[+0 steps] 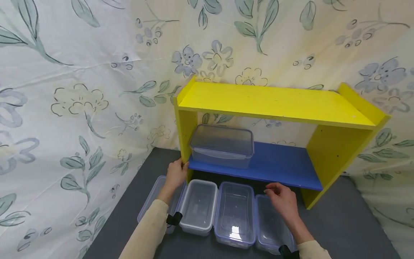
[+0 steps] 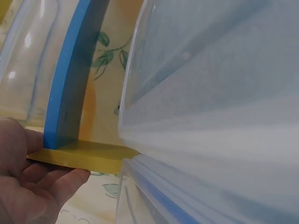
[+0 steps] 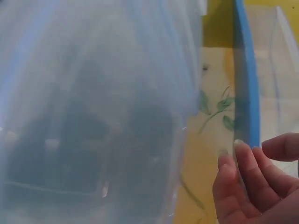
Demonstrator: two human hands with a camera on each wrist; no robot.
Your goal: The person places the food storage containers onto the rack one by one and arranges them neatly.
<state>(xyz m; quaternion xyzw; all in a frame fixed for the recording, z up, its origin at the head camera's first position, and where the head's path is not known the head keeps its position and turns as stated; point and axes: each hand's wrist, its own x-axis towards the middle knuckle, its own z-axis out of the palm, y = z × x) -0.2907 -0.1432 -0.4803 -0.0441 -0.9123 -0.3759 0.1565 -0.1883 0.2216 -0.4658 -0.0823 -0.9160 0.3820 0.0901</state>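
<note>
My left hand grips the left yellow side panel of a shelf unit, with the thumb on one face and the curled fingers on the other. It is beside the left end of the blue shelf board. My right hand, its fingers loosely bent, hovers by the board's front edge above the rightmost container; whether the fingertips touch the edge I cannot tell. On the blue board, at its left end, sits a lidded clear plastic container. In the right wrist view, the blue edge runs behind the fingers.
Several clear plastic containers stand in a row before the shelf on the dark table, among them a white-rimmed one, a large one and a right-hand one. A yellow top board spans the unit. Floral fabric hangs behind.
</note>
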